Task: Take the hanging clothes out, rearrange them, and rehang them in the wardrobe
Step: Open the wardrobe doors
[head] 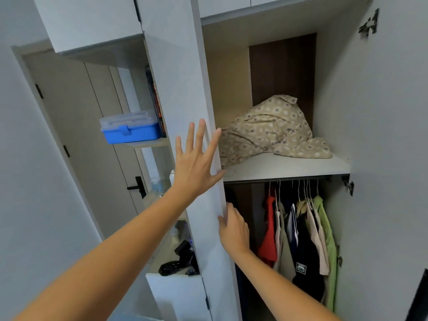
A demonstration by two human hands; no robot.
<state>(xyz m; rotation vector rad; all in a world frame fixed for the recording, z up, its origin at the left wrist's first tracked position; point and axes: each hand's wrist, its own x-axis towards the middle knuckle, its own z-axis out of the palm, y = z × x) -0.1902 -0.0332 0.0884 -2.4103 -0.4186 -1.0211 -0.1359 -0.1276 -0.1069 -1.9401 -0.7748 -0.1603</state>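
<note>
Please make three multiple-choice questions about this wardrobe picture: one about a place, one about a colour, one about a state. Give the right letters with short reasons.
1. Where does the patterned bedding lie?
A. on the shelf above the rail
B. on the floor
C. on a hanger

2. What colour is the rightmost hanging shirt?
A. red
B. light green
C. black

3. How is the left hand?
A. clenched in a fist
B. gripping a hanger
C. open, fingers spread on the door

Key: 1 A, it rests on the shelf; 2 B, green beside the wall; 3 C, fingers straight against the door.

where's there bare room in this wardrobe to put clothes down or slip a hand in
Bare shelf runs in front of and right of the patterned bedding. On the rail, a gap sits left of the red shirt; from there to the green shirt hangers crowd together.
</note>
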